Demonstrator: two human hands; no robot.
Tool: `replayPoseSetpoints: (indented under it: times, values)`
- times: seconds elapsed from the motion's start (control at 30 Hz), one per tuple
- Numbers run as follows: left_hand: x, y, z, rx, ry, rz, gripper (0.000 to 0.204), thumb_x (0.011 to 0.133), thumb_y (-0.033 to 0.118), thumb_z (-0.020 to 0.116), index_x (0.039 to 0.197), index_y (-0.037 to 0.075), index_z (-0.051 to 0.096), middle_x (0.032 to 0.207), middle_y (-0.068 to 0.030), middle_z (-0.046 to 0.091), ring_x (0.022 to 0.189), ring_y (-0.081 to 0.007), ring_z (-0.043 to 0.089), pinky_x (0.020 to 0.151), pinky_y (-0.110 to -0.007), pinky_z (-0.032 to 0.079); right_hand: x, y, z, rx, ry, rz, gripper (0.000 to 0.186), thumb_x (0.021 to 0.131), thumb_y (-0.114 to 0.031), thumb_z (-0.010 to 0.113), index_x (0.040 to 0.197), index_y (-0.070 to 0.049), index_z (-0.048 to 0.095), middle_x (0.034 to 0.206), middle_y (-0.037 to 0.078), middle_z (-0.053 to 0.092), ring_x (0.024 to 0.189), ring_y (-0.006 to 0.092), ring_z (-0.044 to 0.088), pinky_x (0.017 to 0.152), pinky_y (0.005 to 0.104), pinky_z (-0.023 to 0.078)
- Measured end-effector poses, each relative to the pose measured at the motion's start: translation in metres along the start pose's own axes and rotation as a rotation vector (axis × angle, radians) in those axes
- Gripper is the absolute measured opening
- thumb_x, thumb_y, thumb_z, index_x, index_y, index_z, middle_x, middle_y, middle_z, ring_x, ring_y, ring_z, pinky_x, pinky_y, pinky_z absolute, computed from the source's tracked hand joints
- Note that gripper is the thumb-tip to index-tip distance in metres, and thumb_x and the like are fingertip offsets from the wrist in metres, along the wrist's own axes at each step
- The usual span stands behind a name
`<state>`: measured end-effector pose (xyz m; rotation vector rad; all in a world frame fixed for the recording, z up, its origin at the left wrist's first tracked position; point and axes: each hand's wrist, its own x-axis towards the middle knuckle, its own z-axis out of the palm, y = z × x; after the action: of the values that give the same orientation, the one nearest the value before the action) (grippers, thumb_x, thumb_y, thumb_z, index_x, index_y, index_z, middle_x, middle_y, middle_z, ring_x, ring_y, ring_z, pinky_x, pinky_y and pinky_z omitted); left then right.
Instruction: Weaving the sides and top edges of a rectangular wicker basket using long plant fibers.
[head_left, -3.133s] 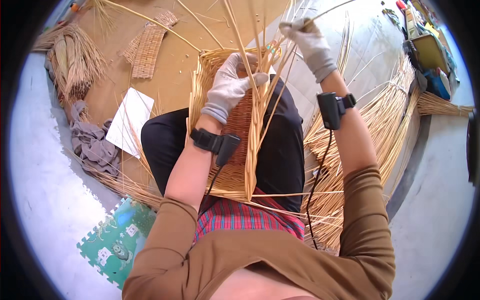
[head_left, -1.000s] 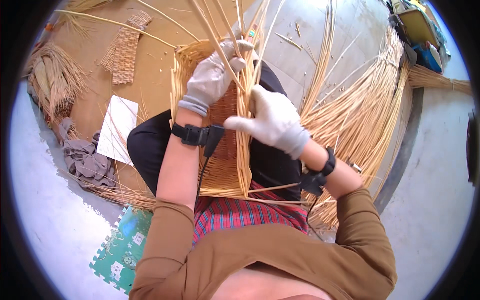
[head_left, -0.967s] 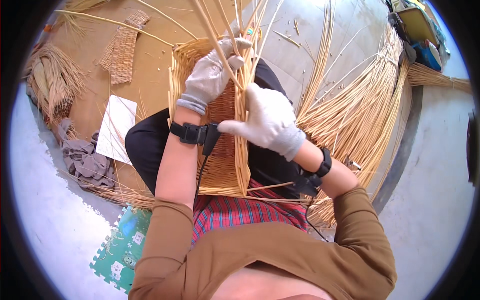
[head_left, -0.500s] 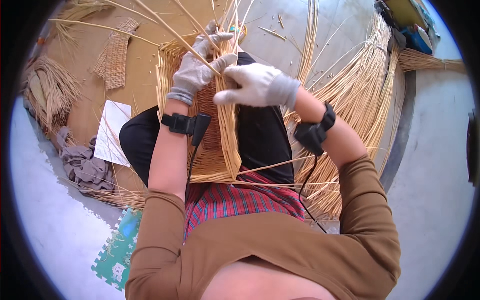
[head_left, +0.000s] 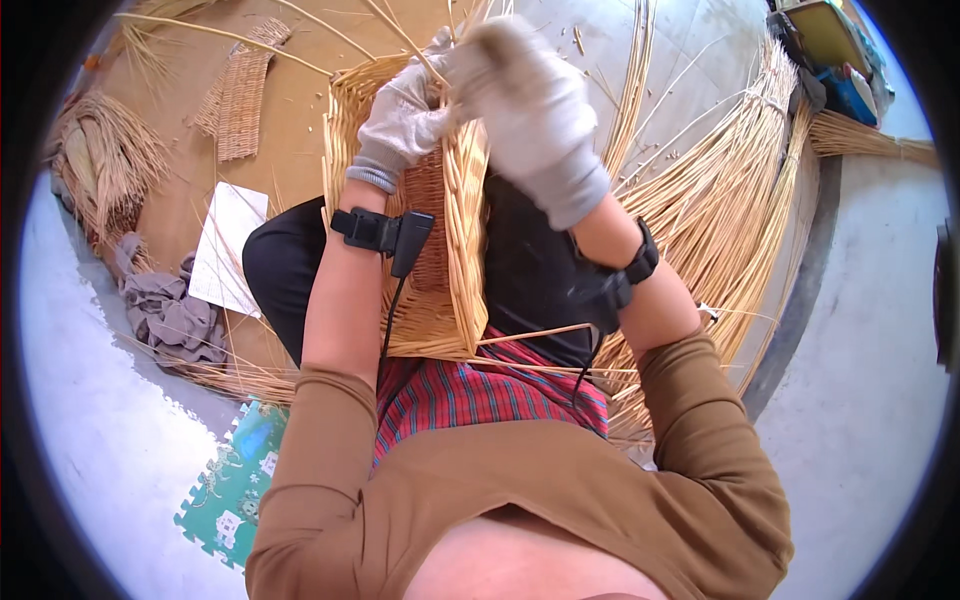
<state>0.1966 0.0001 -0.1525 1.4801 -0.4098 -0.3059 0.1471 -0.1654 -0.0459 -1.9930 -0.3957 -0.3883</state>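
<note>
A rectangular wicker basket [head_left: 464, 255] lies across my lap, its long wall running away from me and its far end having loose rods that stick up and out. My left hand [head_left: 402, 118], in a pale work glove, is closed at the far right part of the rim, its fingers around the weave and the base of a rod [head_left: 402, 32]. Just right of it, above the rim, my gloved right hand [head_left: 535, 115] is raised. Motion blurs its fingers, so whether it holds a rod is unclear.
A large bundle of wicker rods [head_left: 700, 170] fans out on the right. To the left lie a woven wicker strip [head_left: 242, 105], another bundle [head_left: 105, 160], a white paper sheet [head_left: 225, 250] and a grey cloth [head_left: 172, 312]. A green foam mat [head_left: 235, 490] is at lower left.
My right hand has swung up and away from me, turning from beside the rim to above it. My left hand stays at the rim. Some upright rods have shifted out of sight.
</note>
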Motion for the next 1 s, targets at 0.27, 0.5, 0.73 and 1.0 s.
replayPoseSetpoints:
  times: [0.27,0.5,0.73,1.0]
  values:
    - [0.000,-0.002,-0.007,0.152,0.104,0.128,0.048,0.092,0.030,0.078,0.135,0.009,0.069,0.152,-0.0176,0.056,0.141,-0.0274,0.053,0.114,-0.036,0.044,0.007,-0.020,0.001,0.258,-0.064,0.356,0.053,0.085,-0.028,0.086,0.122,-0.004,0.057,0.086,0.014,0.073,0.078,0.0222,0.074,0.073,0.0323,0.060]
    - [-0.012,-0.028,-0.032,0.659,0.092,0.088,0.047,0.107,0.038,0.052,0.136,0.004,0.063,0.124,-0.0177,0.069,0.118,-0.0275,0.066,0.104,-0.034,0.049,0.084,0.017,0.025,-0.399,-0.016,-0.168,0.059,0.081,-0.040,0.085,0.125,-0.007,0.064,0.094,0.015,0.074,0.087,0.0331,0.073,0.083,0.0375,0.059]
    - [-0.016,0.019,-0.010,0.183,0.030,0.151,0.082,0.094,0.067,0.064,0.150,0.008,0.056,0.153,-0.0165,0.055,0.145,-0.0288,0.047,0.119,-0.040,0.036,0.137,-0.025,0.013,0.691,-0.558,-0.168,0.025,0.096,0.004,0.068,0.120,-0.004,0.070,0.130,0.006,0.068,0.112,0.0119,0.065,0.099,0.0284,0.053]
    - [-0.010,0.020,-0.005,0.040,-0.003,0.061,0.084,0.090,0.071,0.067,0.142,0.006,0.062,0.138,-0.0098,0.061,0.125,-0.0195,0.059,0.108,-0.038,0.047,0.107,0.050,-0.005,0.761,-0.468,0.014,0.036,0.093,-0.006,0.075,0.125,-0.007,0.057,0.120,0.008,0.068,0.104,0.0178,0.068,0.091,0.0340,0.058]
